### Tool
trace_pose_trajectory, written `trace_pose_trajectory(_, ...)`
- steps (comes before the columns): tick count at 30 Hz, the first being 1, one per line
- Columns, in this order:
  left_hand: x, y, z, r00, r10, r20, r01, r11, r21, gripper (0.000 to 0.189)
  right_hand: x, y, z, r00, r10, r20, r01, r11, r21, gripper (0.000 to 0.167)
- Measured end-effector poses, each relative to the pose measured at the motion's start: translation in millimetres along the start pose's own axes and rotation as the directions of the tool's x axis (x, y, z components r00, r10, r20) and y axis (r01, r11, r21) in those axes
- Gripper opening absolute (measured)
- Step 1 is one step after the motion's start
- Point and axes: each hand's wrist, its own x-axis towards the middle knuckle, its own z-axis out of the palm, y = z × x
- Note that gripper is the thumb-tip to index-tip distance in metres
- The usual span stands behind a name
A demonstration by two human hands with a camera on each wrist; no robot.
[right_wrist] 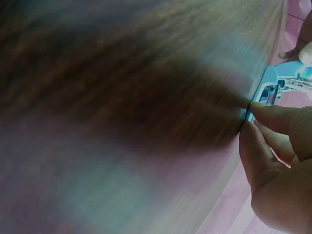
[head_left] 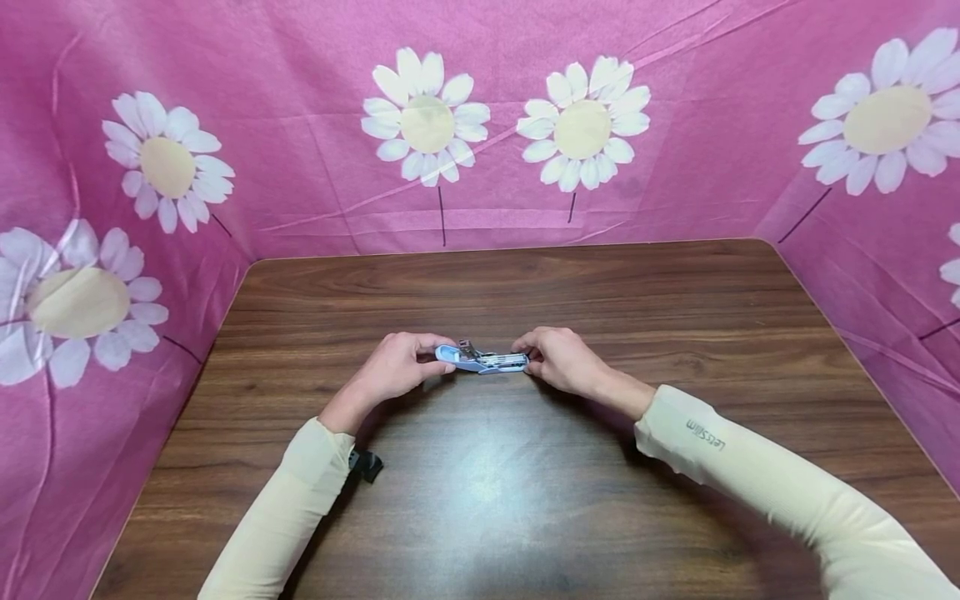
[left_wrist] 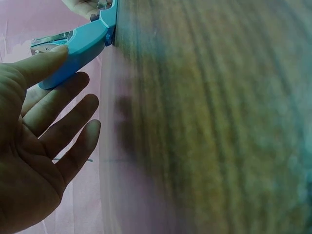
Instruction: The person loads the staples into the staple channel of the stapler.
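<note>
A light blue stapler (head_left: 480,360) lies opened out on the table, its metal staple channel showing. My left hand (head_left: 396,364) pinches its raised top arm between thumb and fingers at the left end. In the left wrist view the stapler's blue cover (left_wrist: 80,53) tilts up, with the thumb on one side and the forefinger on the other; the remaining fingers of that hand spread loosely. At the opposite end, my right hand (head_left: 564,362) pinches the tip of the base. The right wrist view shows the thumb and fingertips (right_wrist: 256,109) right at the base's edge.
The dark wood-grain table (head_left: 480,517) spreads around both hands. A pink cloth (head_left: 300,150) with large white daisies hangs along its back and sides. A black strap (head_left: 367,465) sits by the left cuff.
</note>
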Motion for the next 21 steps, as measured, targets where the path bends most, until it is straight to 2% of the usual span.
trace_pose_trajectory(10,2.5,1.2,-0.2,0.999,0.031,0.009,-0.031,0.999,-0.027,0.027,1.3,2,-1,1.000,-0.008,0.003,0.009,1.000,-0.007,0.034)
trace_pose_trajectory(15,3.8,10.5,-4.6,0.997,0.069,0.035,-0.071,0.997,0.044,0.022,1.6,1,-1,1.000,-0.006,-0.001,0.006,1.000,-0.025,0.032)
trace_pose_trajectory(21,6.2,21.9,-9.4,0.993,0.108,0.051,-0.114,0.980,0.163,0.021,1.6,-1,0,1.000,-0.029,0.000,0.029,0.998,-0.048,0.033)
